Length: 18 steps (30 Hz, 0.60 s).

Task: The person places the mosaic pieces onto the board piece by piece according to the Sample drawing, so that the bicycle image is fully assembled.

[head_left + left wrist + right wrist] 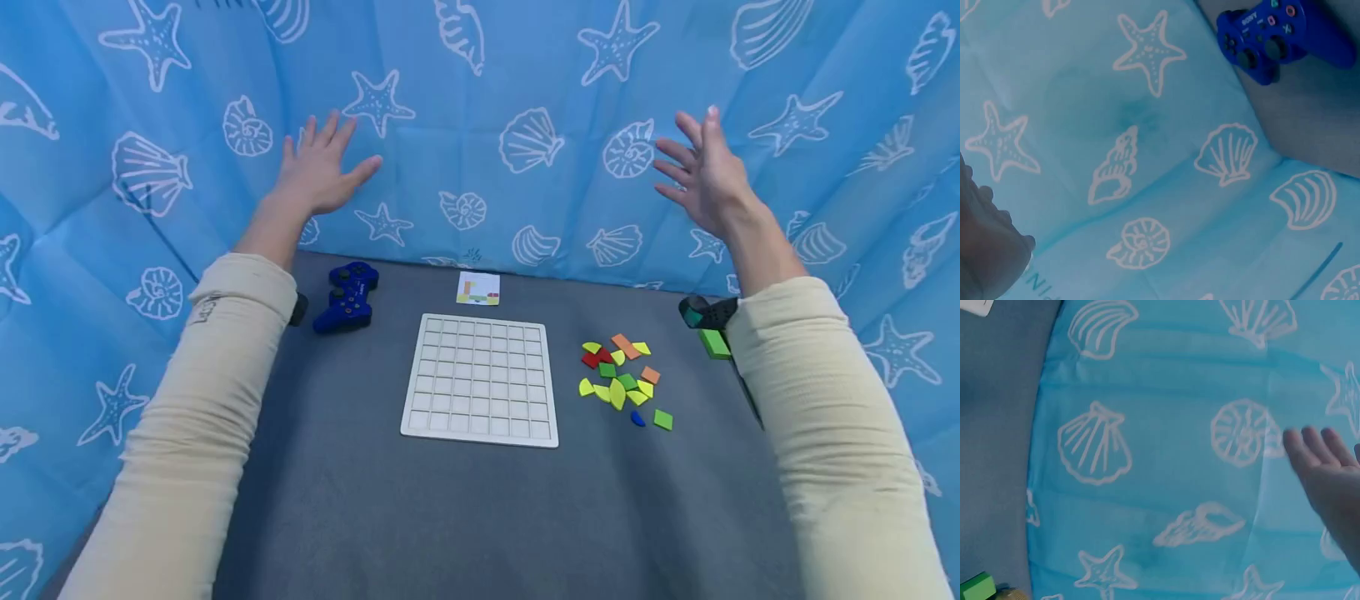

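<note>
Both hands are raised over the far side of the table, in front of the curtain, and hold nothing. The left hand (318, 171) has its fingers spread, above and left of a blue game controller (348, 296). With fingers extended, the right hand (708, 175) is up at the right, its fingers also showing in the right wrist view. Between and below the hands lies a white grid board (480, 379) with bare squares. To its right is a loose group of flat coloured pieces (617, 393) in yellow, red, orange, green and blue.
A small card (477, 288) with a coloured block pattern lies behind the board. A green block (715, 343) is partly covered by the right forearm and wrist strap (708, 312). The blue curtain (465, 108) with white sea shapes borders the grey table (450, 517).
</note>
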Each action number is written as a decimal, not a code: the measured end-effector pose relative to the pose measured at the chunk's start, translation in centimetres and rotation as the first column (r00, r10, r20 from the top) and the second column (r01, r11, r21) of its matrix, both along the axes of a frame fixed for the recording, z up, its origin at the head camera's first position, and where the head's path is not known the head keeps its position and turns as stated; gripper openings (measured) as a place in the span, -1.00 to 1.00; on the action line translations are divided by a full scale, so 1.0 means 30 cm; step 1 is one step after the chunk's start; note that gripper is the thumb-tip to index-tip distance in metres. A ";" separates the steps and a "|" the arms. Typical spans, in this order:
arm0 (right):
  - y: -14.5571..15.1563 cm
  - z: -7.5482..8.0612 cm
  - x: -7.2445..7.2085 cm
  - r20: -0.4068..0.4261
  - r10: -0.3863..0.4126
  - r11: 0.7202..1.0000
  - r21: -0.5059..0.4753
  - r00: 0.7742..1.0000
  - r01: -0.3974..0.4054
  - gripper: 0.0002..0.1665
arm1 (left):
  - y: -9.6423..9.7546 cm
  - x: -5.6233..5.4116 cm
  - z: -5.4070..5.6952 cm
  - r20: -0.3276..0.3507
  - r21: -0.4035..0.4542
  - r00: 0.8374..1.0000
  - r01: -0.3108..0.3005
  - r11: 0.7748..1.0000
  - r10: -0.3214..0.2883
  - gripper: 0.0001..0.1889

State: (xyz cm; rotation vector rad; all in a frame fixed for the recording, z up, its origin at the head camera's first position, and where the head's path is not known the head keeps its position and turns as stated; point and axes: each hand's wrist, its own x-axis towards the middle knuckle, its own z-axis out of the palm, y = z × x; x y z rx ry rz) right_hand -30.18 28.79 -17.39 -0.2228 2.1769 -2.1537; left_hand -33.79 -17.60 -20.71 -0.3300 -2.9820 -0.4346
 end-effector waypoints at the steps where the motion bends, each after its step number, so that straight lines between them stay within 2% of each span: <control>1: 0.030 -0.012 0.010 0.004 0.020 0.998 -0.066 1.000 -0.020 -0.30 | -0.012 0.002 -0.001 -0.006 0.021 1.000 0.009 1.000 -0.009 -0.19; 3: 0.089 -0.040 0.027 0.028 0.062 0.972 -0.227 0.998 -0.054 -0.29 | -0.034 0.009 -0.007 -0.022 0.065 0.999 0.029 0.997 -0.028 -0.20; 4: 0.119 -0.058 0.036 0.042 0.087 0.947 -0.314 0.995 -0.070 -0.29 | -0.043 0.013 -0.013 -0.030 0.084 0.999 0.040 0.996 -0.038 -0.20; 6: 0.176 -0.096 0.055 0.072 0.134 0.876 -0.475 0.988 -0.084 -0.28 | -0.058 0.022 -0.026 -0.045 0.125 0.997 0.063 0.990 -0.058 -0.21; 8: 0.230 -0.135 0.075 0.096 0.184 0.791 -0.605 0.978 -0.090 -0.27 | -0.069 0.030 -0.042 -0.062 0.162 0.995 0.084 0.983 -0.074 -0.22; 10: 0.275 -0.176 0.097 0.112 0.229 0.720 -0.688 0.967 -0.090 -0.27 | -0.077 0.038 -0.064 -0.086 0.187 0.992 0.105 0.977 -0.090 -0.22; 11: 0.295 -0.198 0.109 0.118 0.246 0.695 -0.713 0.962 -0.091 -0.27 | -0.078 0.042 -0.078 -0.102 0.199 0.990 0.119 0.973 -0.100 -0.21; 13: 0.330 -0.247 0.132 0.123 0.282 0.658 -0.747 0.952 -0.099 -0.27 | -0.076 0.051 -0.112 -0.132 0.215 0.983 0.150 0.965 -0.124 -0.19; 16: 0.374 -0.330 0.163 0.125 0.333 0.621 -0.775 0.935 -0.118 -0.27 | -0.064 0.068 -0.178 -0.172 0.232 0.970 0.207 0.950 -0.169 -0.16; 18: 0.400 -0.388 0.179 0.123 0.363 0.612 -0.779 0.924 -0.137 -0.27 | -0.054 0.077 -0.228 -0.187 0.243 0.962 0.241 0.940 -0.199 -0.15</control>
